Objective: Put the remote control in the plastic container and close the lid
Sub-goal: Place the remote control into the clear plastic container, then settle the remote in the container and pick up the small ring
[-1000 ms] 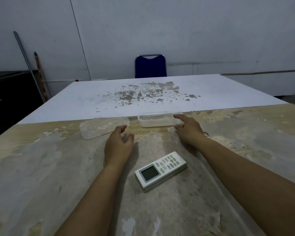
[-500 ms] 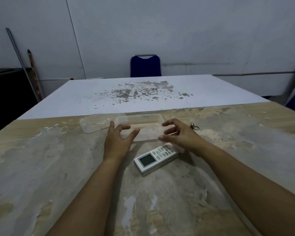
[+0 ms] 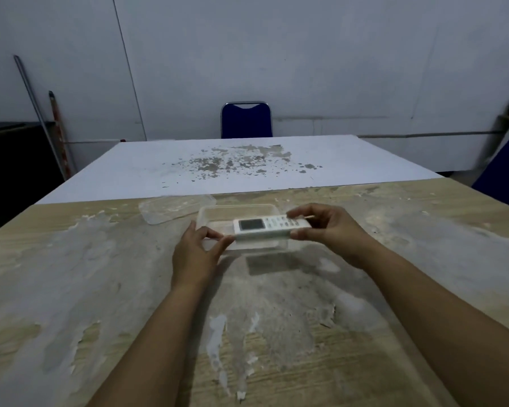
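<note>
Since half a second ago, the remote (image 3: 269,227) has left the desk (image 3: 86,274) and now hangs in the air over the open container (image 3: 218,214), screen up and lying lengthwise. Both hands share it: the right hand (image 3: 332,230) pinches the button end between thumb and fingers, and the left hand (image 3: 199,251) steadies the screen end with its fingertips, though whether it also touches the container's near wall is unclear. The placing step looks underway. Next, the remote likely needs lowering flat, lined up with the container's long side so its ends clear the rims. Then the lid (image 3: 174,208), lying just behind and left of the container, must be fetched and pressed on. Bare desk surrounds the work, and its edges are well apart from the hands.
</note>
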